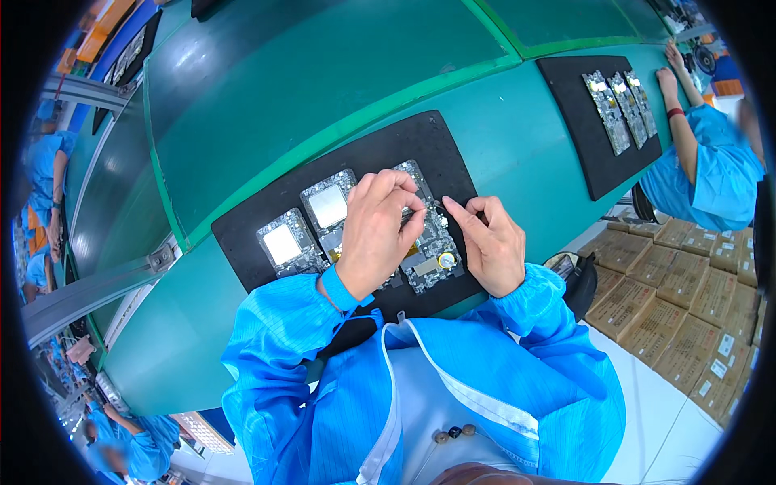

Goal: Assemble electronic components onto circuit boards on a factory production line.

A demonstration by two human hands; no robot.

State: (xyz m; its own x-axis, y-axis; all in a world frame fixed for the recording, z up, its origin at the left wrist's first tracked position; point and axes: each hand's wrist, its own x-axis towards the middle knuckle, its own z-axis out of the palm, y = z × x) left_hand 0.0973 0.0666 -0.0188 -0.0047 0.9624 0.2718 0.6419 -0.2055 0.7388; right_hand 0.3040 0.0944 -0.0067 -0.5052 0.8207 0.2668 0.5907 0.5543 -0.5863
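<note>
Three circuit boards lie on a black mat (440, 137) in front of me. The left board (311, 257) and the middle board (311, 198) each carry a square silver plate; the right board (440, 242) has a round, coin-like part near its lower end. My left hand (376, 230) is over the middle and right boards, thumb and forefinger closed together; whatever they may pinch is hidden. At the right board's upper right edge, my right hand (493, 246) has its thumb and forefinger in a pinch. A small dark thing shows at its fingertips, too small to name.
A blue wrist band (339, 289) circles my left wrist. The mat rests on a green table (517, 145). At the right, another black mat (578, 133) bears three boards (618, 113) beside a blue-sleeved co-worker (703, 170). Cardboard boxes (671, 283) stand below; a metal frame (81, 283) is at left.
</note>
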